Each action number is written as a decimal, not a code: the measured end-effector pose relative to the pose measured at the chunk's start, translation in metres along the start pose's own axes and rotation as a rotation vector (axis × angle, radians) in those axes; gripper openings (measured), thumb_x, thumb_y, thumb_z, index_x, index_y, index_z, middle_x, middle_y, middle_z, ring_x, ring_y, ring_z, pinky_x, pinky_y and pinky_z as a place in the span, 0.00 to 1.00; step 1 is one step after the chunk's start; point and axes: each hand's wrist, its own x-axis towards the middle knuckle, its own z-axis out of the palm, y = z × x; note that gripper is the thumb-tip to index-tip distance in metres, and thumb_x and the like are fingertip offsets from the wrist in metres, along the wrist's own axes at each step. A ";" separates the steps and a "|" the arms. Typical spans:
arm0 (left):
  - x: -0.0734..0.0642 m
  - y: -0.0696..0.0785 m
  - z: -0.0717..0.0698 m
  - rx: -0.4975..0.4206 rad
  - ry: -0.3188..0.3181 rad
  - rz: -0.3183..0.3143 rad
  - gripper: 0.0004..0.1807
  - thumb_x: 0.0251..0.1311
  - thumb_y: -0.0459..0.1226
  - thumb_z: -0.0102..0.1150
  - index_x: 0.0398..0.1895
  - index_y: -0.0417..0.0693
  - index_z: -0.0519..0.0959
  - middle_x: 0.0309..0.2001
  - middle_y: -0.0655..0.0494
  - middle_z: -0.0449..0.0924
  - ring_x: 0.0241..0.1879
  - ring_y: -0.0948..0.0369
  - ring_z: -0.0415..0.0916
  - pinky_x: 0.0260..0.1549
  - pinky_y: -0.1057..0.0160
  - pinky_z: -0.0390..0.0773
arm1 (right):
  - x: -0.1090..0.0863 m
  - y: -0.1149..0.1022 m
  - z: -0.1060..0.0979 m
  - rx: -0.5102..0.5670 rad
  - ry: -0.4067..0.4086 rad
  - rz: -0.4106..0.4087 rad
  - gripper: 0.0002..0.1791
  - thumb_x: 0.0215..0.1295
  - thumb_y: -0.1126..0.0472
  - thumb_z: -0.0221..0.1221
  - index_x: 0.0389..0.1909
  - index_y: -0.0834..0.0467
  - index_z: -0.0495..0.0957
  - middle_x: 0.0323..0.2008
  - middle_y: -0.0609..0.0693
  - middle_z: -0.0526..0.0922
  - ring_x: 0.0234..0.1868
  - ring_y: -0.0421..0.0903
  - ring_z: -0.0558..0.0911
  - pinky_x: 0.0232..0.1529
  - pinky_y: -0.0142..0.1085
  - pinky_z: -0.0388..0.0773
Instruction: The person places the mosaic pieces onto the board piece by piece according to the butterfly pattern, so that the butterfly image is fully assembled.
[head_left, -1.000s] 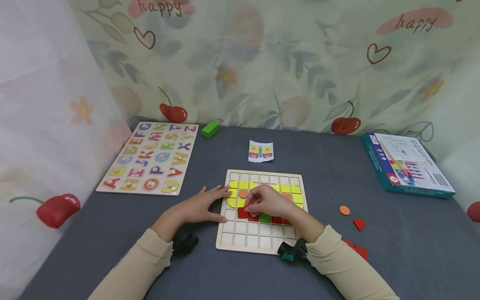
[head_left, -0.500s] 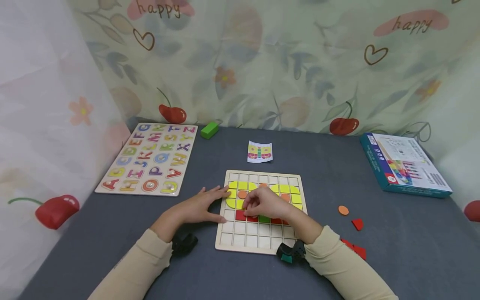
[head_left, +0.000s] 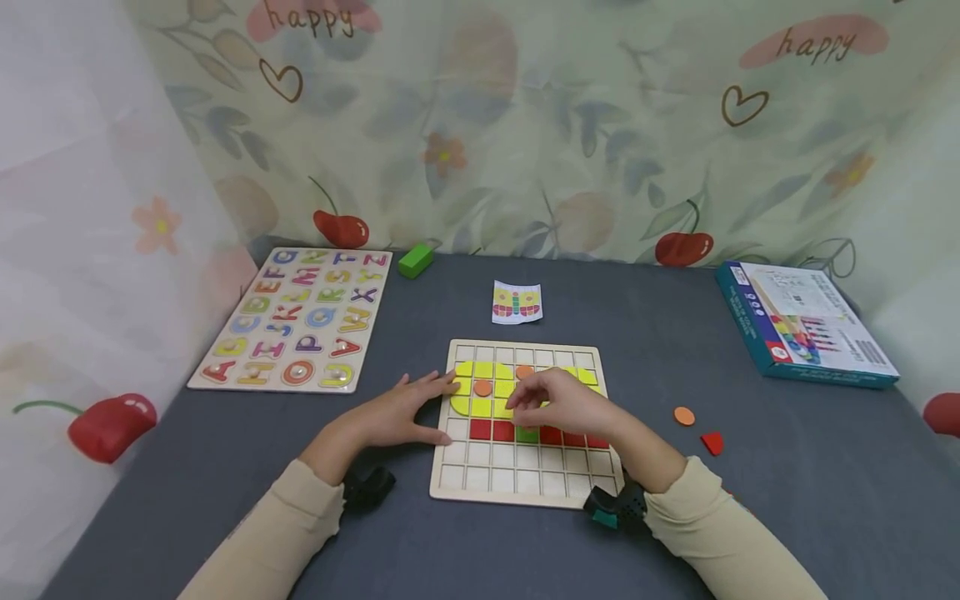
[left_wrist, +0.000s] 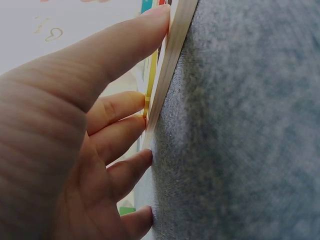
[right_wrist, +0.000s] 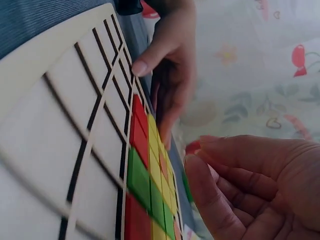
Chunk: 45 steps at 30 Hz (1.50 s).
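A wooden grid board (head_left: 495, 482) lies on the table, bearing yellow tiles (head_left: 483, 369), orange discs (head_left: 483, 388), a row of red square tiles (head_left: 480, 429) and green tiles (head_left: 527, 435). My left hand (head_left: 401, 412) rests along the board's left edge, fingers spread and thumb on the rim; the left wrist view shows its fingertips against the wooden edge. Just above the middle of the board is my right hand (head_left: 558, 402), thumb and index finger close together. No tile shows between them in the right wrist view, and this hand covers part of the yellow tiles.
A small picture card (head_left: 517, 303) lies behind the board. The alphabet puzzle (head_left: 288, 321) and a green block (head_left: 416, 261) are at the back left, a boxed set (head_left: 810, 325) at the right. An orange disc (head_left: 684, 416) and a red piece (head_left: 712, 443) lie right of the board.
My right hand has let go of the leftmost red tile, now flat in the row, and moved right and slightly up. My left hand has stayed at the board's edge.
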 end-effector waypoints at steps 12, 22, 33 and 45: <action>0.000 0.000 0.001 -0.005 -0.003 -0.014 0.44 0.49 0.53 0.66 0.70 0.54 0.60 0.74 0.59 0.48 0.74 0.54 0.38 0.71 0.44 0.33 | -0.060 0.031 -0.032 -0.004 0.106 0.137 0.15 0.60 0.63 0.60 0.46 0.67 0.77 0.31 0.53 0.79 0.30 0.44 0.77 0.33 0.33 0.80; 0.001 -0.001 0.001 -0.001 -0.002 -0.016 0.44 0.49 0.54 0.65 0.70 0.54 0.60 0.74 0.59 0.49 0.74 0.54 0.38 0.71 0.45 0.33 | -0.107 0.051 -0.044 0.049 0.176 0.238 0.19 0.60 0.58 0.61 0.47 0.67 0.77 0.39 0.57 0.81 0.33 0.44 0.79 0.35 0.32 0.81; 0.001 -0.001 0.001 0.004 0.000 -0.010 0.44 0.49 0.54 0.66 0.70 0.54 0.60 0.74 0.58 0.49 0.74 0.54 0.39 0.70 0.44 0.34 | -0.151 0.076 -0.043 0.107 0.166 0.241 0.22 0.59 0.58 0.62 0.48 0.71 0.75 0.39 0.59 0.82 0.30 0.38 0.79 0.33 0.28 0.79; 0.001 0.002 0.001 0.004 0.001 -0.012 0.44 0.49 0.53 0.66 0.70 0.53 0.60 0.74 0.57 0.49 0.74 0.53 0.39 0.70 0.43 0.33 | -0.160 0.087 -0.042 0.023 0.117 0.226 0.16 0.55 0.57 0.65 0.39 0.65 0.80 0.27 0.50 0.79 0.24 0.37 0.74 0.23 0.28 0.71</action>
